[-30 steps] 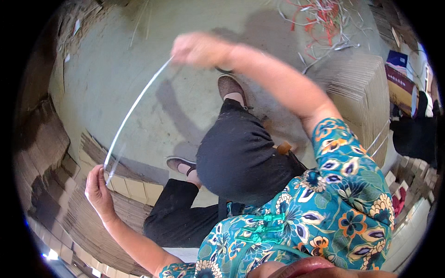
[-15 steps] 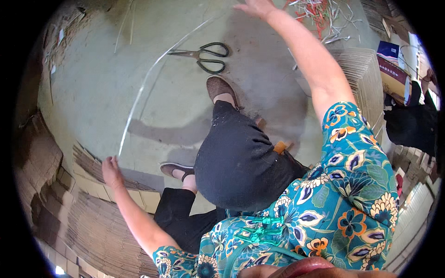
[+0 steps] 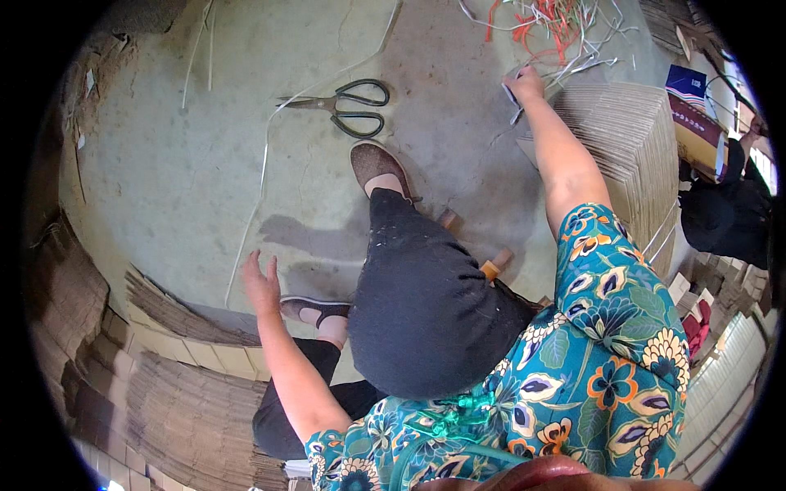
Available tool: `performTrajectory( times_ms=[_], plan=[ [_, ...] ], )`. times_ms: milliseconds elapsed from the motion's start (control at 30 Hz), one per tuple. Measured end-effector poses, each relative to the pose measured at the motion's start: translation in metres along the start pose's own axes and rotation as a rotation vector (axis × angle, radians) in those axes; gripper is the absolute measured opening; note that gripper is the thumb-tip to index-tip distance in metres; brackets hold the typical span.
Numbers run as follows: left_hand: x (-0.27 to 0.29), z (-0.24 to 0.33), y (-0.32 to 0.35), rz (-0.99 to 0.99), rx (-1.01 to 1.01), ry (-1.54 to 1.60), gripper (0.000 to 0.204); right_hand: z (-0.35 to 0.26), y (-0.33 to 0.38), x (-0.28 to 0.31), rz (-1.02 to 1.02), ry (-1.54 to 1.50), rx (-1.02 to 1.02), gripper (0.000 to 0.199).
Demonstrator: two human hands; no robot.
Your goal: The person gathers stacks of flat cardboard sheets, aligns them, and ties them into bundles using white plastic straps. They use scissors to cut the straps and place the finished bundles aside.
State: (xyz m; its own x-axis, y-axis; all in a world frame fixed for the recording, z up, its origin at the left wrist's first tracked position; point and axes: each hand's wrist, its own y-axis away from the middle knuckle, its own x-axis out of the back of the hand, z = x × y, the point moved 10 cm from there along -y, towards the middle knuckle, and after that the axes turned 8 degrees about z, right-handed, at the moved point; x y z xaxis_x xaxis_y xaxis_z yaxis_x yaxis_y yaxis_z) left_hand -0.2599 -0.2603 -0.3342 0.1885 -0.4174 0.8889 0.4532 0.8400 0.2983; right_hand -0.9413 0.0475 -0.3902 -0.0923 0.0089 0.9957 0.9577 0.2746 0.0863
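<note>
My left hand hovers over the floor at the lower left, fingers spread, holding nothing. Beside it a long thin white strap lies loosely curved across the concrete, running up past the scissors. At the upper right my right hand is closed at the near corner of a tall stack of cardboard sheets. A small dark and whitish piece shows under its fingers, too unclear to name. Large black-handled scissors lie flat on the floor beyond my shoe, blades pointing left.
A tangle of red and white straps lies beyond my right hand. Stacked cardboard fills the lower left. A small wooden piece sits by my leg. Boxes and a person in dark clothes are at the far right.
My left hand has let go of the white strap, which was stretched up and now lies slack on the floor. My right hand has come down and right to the cardboard stack.
</note>
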Motion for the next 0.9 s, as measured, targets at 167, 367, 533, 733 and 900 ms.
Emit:
performTrajectory(
  times_ms=[167, 367, 533, 733, 900],
  plan=[
    [0.005, 0.021, 0.001, 0.019, 0.02, 0.093, 0.04, -0.009, 0.014, -0.015, -0.097, -0.32, -0.048, 0.03],
    [0.083, 0.167, -0.039, -0.008, 0.026, 0.628, 0.039, -0.227, 0.162, 0.134, -0.132, -0.921, 0.451, 0.018],
    [0.116, 0.305, -0.053, -0.275, -0.277, 0.795, 0.034, -0.321, 0.266, 0.215, -0.431, -1.0, 1.001, 0.012],
    [0.182, 0.165, -0.071, 0.135, -0.229, 0.351, 0.012, -0.327, 0.211, 0.243, -0.129, -0.804, 1.043, 0.018],
    [0.254, 0.027, 0.0, 0.433, -0.069, 0.085, 0.014, -0.311, 0.151, 0.229, -0.037, -0.576, 1.041, 0.016]
  ],
)
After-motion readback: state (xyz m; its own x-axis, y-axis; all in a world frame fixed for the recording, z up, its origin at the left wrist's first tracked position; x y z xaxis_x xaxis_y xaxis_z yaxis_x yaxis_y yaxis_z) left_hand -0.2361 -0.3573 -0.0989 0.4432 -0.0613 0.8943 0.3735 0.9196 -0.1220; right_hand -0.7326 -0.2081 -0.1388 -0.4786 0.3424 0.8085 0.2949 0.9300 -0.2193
